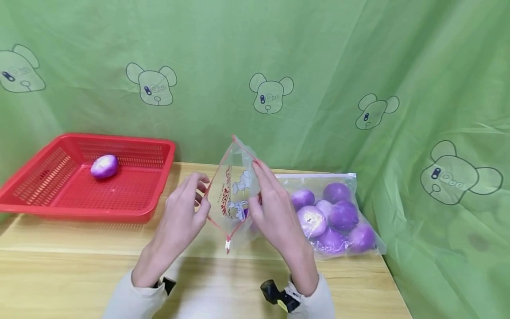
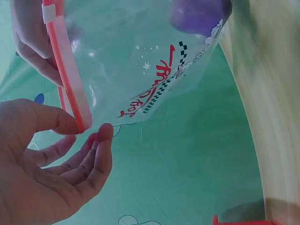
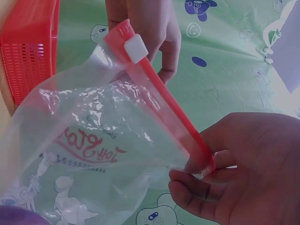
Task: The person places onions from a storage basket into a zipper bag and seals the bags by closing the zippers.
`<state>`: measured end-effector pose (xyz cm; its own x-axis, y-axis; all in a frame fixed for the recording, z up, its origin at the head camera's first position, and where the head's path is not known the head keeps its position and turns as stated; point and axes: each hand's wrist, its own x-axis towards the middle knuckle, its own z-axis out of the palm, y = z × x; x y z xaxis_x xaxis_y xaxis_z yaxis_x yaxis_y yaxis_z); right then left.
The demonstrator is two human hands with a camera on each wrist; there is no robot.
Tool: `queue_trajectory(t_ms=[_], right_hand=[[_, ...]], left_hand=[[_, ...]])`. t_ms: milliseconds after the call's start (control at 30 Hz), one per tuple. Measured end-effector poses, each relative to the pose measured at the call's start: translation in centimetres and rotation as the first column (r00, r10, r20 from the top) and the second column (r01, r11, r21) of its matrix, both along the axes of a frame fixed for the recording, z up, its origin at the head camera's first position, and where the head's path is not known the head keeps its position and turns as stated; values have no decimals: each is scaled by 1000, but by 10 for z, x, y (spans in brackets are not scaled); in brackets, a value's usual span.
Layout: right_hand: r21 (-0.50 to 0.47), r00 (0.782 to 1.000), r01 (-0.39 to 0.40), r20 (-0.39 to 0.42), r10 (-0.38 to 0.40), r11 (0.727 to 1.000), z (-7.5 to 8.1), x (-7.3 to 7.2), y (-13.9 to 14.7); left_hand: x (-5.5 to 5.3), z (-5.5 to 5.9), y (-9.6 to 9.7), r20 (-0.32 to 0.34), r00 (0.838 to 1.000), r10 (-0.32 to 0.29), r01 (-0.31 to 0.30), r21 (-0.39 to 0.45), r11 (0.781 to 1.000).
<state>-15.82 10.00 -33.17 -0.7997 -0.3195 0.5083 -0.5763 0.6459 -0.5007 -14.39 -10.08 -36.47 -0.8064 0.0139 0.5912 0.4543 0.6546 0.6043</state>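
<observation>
A clear zip bag point(image 1: 223, 195) with a red zip edge, a white slider and a printed cartoon stands in the middle, its mouth spread into a diamond. On its left rim my left hand point(image 1: 181, 210) holds the red edge between thumb and loosely curled fingers. The right hand point(image 1: 276, 212) pinches the opposite rim, thumb and fingertips on either side of the plastic. Purple shows through the bag's lower end, apparently an onion point(image 2: 197, 16); I cannot tell for sure that it lies inside.
At the left, a red plastic basket point(image 1: 103, 215) holds one purple onion point(image 1: 104, 166). A filled clear zip bag point(image 1: 318, 177) with several purple onions point(image 1: 343, 215) lies at the right. Green curtain point(image 1: 215, 53) with mouse-head prints hangs behind and right of the wooden table point(image 1: 215, 292).
</observation>
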Motion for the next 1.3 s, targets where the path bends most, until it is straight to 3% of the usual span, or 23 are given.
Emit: queue_trajectory(t_ms=[167, 300, 533, 800, 967, 1300], right_hand=[[-20, 998, -30, 58, 31, 999, -3, -3, -3], [-24, 996, -37, 83, 39, 999, -5, -4, -5], [-19, 994, -54, 96, 56, 998, -7, -4, -11], [-1, 993, -72, 94, 72, 997, -11, -5, -16], [20, 995, -63, 81, 61, 998, -11, -4, -14], [15, 997, -53, 65, 51, 999, -10, -5, -11]], left_hand=[[0, 1, -2, 20, 1000, 6, -5, -29, 1000], [-1, 1, -8, -21, 999, 30, -30, -5, 1000], [-16, -5, -45, -59, 992, 110, -108, 30, 994], [-39, -24, -105, 22, 987, 159, -157, -63, 986], [-52, -32, -131, 100, 977, 187, -172, -144, 975], [-80, -47, -178, 187, 949, 255, -205, -250, 946]])
